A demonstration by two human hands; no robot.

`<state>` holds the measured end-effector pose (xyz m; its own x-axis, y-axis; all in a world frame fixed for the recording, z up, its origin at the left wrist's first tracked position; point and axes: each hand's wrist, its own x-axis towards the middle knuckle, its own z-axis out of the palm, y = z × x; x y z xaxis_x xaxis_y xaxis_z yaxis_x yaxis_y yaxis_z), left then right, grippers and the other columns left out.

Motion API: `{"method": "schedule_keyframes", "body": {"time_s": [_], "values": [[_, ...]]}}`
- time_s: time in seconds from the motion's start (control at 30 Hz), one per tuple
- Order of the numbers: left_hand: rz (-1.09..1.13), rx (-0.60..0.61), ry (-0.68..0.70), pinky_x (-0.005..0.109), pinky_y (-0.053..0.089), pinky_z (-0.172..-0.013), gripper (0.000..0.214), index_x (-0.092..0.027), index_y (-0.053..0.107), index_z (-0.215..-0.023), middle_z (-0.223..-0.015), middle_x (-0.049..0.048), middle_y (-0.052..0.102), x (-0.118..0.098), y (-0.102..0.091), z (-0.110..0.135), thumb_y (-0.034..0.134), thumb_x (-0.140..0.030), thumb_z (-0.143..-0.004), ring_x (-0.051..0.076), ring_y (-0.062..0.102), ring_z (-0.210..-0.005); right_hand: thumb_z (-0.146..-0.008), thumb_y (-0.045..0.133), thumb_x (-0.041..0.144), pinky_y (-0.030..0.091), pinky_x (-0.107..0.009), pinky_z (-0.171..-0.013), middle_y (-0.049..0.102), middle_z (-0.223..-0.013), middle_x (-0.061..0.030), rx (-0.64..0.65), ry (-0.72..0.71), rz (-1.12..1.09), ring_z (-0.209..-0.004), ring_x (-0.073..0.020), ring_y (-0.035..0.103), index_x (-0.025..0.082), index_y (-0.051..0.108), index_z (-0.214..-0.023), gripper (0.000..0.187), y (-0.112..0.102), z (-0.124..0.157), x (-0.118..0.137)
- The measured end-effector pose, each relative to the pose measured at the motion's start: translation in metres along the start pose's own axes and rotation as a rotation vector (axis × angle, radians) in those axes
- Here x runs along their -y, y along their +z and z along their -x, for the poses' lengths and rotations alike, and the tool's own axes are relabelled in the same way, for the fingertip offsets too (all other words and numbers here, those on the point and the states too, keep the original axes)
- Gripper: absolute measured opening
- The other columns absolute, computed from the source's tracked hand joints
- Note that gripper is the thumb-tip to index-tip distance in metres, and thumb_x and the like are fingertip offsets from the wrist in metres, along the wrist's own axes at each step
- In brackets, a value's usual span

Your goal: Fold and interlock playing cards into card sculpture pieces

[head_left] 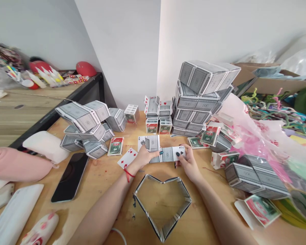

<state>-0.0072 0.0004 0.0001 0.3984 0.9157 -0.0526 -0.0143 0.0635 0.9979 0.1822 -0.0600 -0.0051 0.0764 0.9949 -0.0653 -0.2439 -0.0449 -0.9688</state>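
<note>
My left hand (146,157) is closed on a strip of joined playing cards (167,154), its thumb pressed on a patterned grey card back. At the strip's other end my right hand (187,160) pinches a two of spades (180,153) between thumb and fingers. By my left hand lie an ace of spades (140,141) and a red diamond card (128,158); a grey-backed card (153,142) stands just above it. Between my forearms, a heart-shaped ring of folded cards (183,186) stands on edge on the wooden table (104,183).
Tall stacked card boxes (193,115) rise at the back right, with a lower stack (84,119) at the left. Several card packs, such as one green-red pack (115,146), lie around. A phone (70,177) lies left; pink plastic (244,117) and an open carton (265,80) are right.
</note>
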Motion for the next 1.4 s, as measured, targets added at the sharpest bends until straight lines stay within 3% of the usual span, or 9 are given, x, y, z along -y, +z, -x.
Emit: {"method": "schedule_keyframes", "body": {"time_s": [0.27,0.6,0.87,1.1,1.4], "values": [[0.014,0.083,-0.045,0.041,0.044,-0.089,0.042,-0.011,0.061,-0.102,-0.091,0.0096,0.07,-0.008,0.0,0.002,0.065,-0.033,-0.067,0.025,0.061,-0.096,-0.075,0.06,0.034,0.04,-0.019,-0.039,0.05,-0.066,0.0082,-0.048,-0.024,0.014,-0.042,-0.0071,0.047,0.026,0.038,-0.104,0.037,-0.002,-0.002,-0.005],[-0.024,0.056,0.001,0.039,0.043,-0.089,0.039,-0.013,0.061,-0.102,-0.095,0.0085,0.068,-0.008,0.004,0.002,0.064,-0.03,-0.067,0.025,0.059,-0.1,-0.073,0.059,0.038,0.04,-0.02,-0.038,0.051,-0.056,0.0095,-0.025,0.024,0.075,-0.039,-0.0086,0.048,0.025,0.038,-0.111,0.045,0.0,-0.001,-0.006],[-0.004,0.048,0.024,0.039,0.044,-0.089,0.038,-0.014,0.062,-0.1,-0.095,0.0079,0.068,-0.004,0.003,0.003,0.065,-0.03,-0.066,0.025,0.059,-0.099,-0.075,0.058,0.039,0.042,-0.02,-0.041,0.054,-0.051,0.0103,-0.006,0.02,0.096,-0.038,-0.0097,0.051,0.025,0.035,-0.106,0.041,-0.002,-0.001,-0.01],[0.054,-0.129,0.017,0.036,0.045,-0.085,0.038,-0.013,0.057,-0.102,-0.106,0.009,0.064,0.001,0.007,-0.001,0.064,-0.029,-0.069,0.023,0.059,-0.098,-0.076,0.058,0.04,0.041,-0.021,-0.039,0.054,-0.053,0.0103,-0.058,-0.032,0.062,-0.037,-0.0104,0.053,0.026,0.032,-0.1,0.038,0.001,-0.001,-0.01],[-0.196,-0.164,0.045,0.037,0.04,-0.093,0.049,-0.019,0.046,-0.113,-0.116,0.0089,0.058,-0.01,0.014,0.009,0.066,-0.031,-0.07,0.021,0.054,-0.107,-0.077,0.057,0.037,0.046,-0.026,-0.045,0.056,-0.054,0.0085,-0.038,-0.055,0.07,-0.041,-0.0124,0.055,0.026,0.028,-0.097,0.037,0.006,0.004,-0.014]]}}
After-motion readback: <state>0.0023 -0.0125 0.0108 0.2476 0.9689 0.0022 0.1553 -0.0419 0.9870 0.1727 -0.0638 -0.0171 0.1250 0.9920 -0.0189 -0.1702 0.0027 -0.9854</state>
